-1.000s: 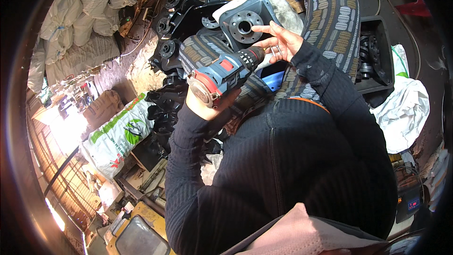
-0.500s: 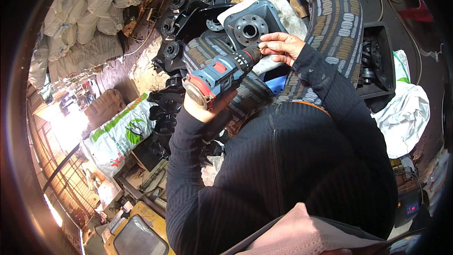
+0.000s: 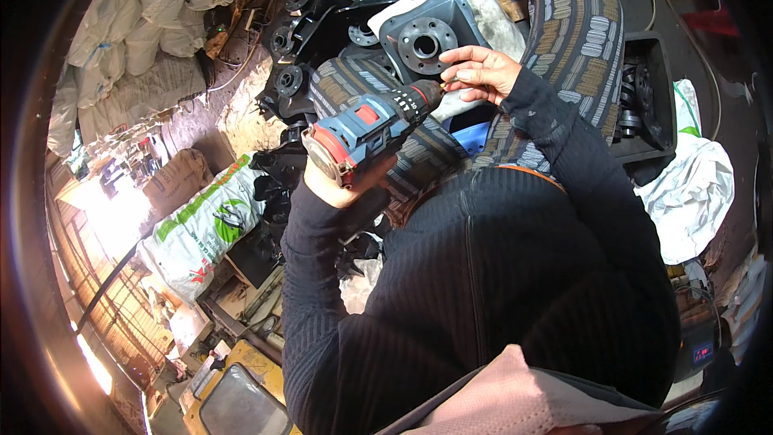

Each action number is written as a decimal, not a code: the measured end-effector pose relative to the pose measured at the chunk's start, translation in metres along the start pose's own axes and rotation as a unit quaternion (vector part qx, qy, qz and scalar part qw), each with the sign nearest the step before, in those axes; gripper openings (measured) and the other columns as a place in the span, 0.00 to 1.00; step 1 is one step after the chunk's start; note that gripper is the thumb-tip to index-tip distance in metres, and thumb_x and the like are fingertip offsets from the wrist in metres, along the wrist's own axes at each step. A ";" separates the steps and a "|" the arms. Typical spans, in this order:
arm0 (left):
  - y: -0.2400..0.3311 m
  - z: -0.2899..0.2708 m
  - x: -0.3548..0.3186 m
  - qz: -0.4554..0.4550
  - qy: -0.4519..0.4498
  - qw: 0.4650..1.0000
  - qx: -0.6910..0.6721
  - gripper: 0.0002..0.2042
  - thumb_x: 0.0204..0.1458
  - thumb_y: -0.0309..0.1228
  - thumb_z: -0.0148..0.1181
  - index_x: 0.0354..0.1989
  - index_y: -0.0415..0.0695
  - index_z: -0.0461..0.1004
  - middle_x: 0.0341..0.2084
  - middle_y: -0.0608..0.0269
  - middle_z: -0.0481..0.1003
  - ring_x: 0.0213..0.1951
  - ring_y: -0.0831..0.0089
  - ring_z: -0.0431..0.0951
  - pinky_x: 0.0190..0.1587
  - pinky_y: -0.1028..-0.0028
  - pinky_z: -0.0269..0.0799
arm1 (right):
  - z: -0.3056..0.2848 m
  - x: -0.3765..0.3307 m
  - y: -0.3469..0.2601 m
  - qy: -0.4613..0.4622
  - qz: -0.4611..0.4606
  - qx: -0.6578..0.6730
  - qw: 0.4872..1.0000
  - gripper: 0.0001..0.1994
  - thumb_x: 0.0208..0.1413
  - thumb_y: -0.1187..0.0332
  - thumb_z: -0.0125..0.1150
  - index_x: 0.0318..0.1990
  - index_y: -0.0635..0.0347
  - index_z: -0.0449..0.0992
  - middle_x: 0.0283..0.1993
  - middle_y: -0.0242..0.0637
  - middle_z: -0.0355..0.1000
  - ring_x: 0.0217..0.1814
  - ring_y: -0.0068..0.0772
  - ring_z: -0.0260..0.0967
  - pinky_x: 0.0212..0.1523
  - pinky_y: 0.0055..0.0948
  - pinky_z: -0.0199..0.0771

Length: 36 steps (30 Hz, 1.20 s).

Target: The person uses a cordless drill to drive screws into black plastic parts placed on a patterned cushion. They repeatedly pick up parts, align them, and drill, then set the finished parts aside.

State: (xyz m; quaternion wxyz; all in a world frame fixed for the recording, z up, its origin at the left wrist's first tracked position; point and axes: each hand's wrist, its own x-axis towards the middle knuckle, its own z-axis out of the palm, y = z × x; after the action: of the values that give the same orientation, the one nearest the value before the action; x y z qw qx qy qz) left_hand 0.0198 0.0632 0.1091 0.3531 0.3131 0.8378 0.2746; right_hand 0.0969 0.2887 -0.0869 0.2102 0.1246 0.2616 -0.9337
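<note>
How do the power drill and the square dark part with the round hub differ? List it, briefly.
Colour: the power drill is blue, red and black; the square dark part is dark grey.
Shape: the drill is long and narrows toward its chuck; the part is broad, with a central hole.
Support: the left hand grips the drill, not the part.
Shared: both are near the right hand.

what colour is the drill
The drill is mainly blue, with red and black parts; best seen in the head view.

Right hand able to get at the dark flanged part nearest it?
Probably yes: the right hand appears close beside the flanged part, with nothing visible between them; the drill sits lower in view.
</note>
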 end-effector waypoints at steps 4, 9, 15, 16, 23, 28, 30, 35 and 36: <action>-0.011 -0.010 0.000 0.057 -0.021 0.997 0.044 0.13 0.41 0.26 0.63 0.38 0.43 0.74 0.28 0.63 0.76 0.30 0.67 0.77 0.34 0.68 0.73 | -0.002 0.003 -0.009 -0.054 0.050 -0.050 0.996 0.21 0.53 0.74 0.56 0.56 0.63 0.64 0.46 0.44 0.70 0.42 0.30 0.74 0.34 0.18 0.79; -0.017 -0.013 0.002 0.156 0.024 0.978 0.139 0.13 0.36 0.27 0.65 0.35 0.45 0.76 0.29 0.63 0.76 0.30 0.64 0.77 0.34 0.68 0.72 | -0.005 0.008 -0.014 -0.117 0.081 -0.023 0.990 0.22 0.53 0.73 0.56 0.56 0.63 0.63 0.46 0.45 0.70 0.40 0.30 0.74 0.33 0.18 0.79; -0.014 -0.012 0.001 0.119 -0.008 0.981 0.150 0.14 0.37 0.28 0.65 0.36 0.46 0.76 0.31 0.62 0.75 0.33 0.63 0.77 0.37 0.68 0.71 | -0.008 0.011 -0.009 -0.109 0.052 0.048 0.991 0.21 0.55 0.70 0.55 0.56 0.62 0.63 0.48 0.45 0.70 0.38 0.27 0.75 0.30 0.17 0.79; -0.017 -0.012 0.002 0.129 -0.010 0.978 0.162 0.14 0.37 0.28 0.64 0.36 0.46 0.75 0.30 0.63 0.75 0.33 0.63 0.76 0.37 0.67 0.71 | -0.004 0.011 -0.009 -0.093 0.050 0.050 0.993 0.20 0.56 0.69 0.54 0.56 0.62 0.63 0.48 0.45 0.70 0.37 0.26 0.75 0.30 0.17 0.79; -0.017 -0.002 0.030 0.189 0.048 0.947 0.256 0.13 0.36 0.27 0.59 0.34 0.48 0.73 0.25 0.63 0.70 0.27 0.62 0.72 0.28 0.67 0.67 | -0.034 0.036 0.017 0.308 -0.061 -0.090 0.945 0.16 0.53 0.57 0.59 0.44 0.57 0.73 0.29 0.28 0.70 0.12 0.11 0.54 0.11 0.12 0.54; -0.017 -0.001 0.033 0.052 0.023 0.997 0.051 0.15 0.40 0.22 0.62 0.40 0.42 0.73 0.33 0.59 0.75 0.35 0.65 0.76 0.37 0.70 0.71 | -0.016 0.053 0.012 0.321 -0.030 -0.125 0.938 0.16 0.51 0.58 0.63 0.43 0.56 0.74 0.19 0.20 0.65 0.11 0.10 0.49 0.10 0.13 0.48; -0.010 0.000 0.040 0.050 0.021 0.997 0.056 0.15 0.40 0.22 0.62 0.40 0.42 0.73 0.34 0.59 0.75 0.36 0.64 0.76 0.38 0.69 0.71 | -0.024 0.056 0.019 0.309 -0.030 -0.138 0.941 0.14 0.50 0.60 0.64 0.40 0.59 0.75 0.21 0.20 0.66 0.12 0.10 0.50 0.13 0.14 0.50; -0.009 -0.001 0.056 0.044 -0.016 0.990 0.136 0.17 0.40 0.26 0.62 0.42 0.42 0.72 0.36 0.57 0.75 0.38 0.61 0.76 0.42 0.68 0.71 | -0.035 0.066 0.031 0.317 -0.056 -0.221 0.921 0.14 0.50 0.60 0.64 0.36 0.60 0.76 0.25 0.23 0.68 0.26 0.12 0.60 0.29 0.14 0.61; -0.010 -0.002 0.058 0.032 -0.029 0.987 0.157 0.18 0.40 0.29 0.62 0.43 0.43 0.72 0.37 0.57 0.75 0.39 0.61 0.76 0.43 0.68 0.71 | -0.035 0.063 0.030 0.316 -0.042 -0.227 0.920 0.14 0.50 0.59 0.64 0.36 0.60 0.76 0.26 0.23 0.68 0.29 0.12 0.61 0.33 0.14 0.61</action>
State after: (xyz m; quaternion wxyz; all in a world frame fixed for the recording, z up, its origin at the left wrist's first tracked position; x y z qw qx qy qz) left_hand -0.0165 0.0978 0.0791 0.3145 0.3987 0.8497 0.1418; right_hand 0.0591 0.2632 -0.1505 0.1002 0.3511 0.5241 -0.7694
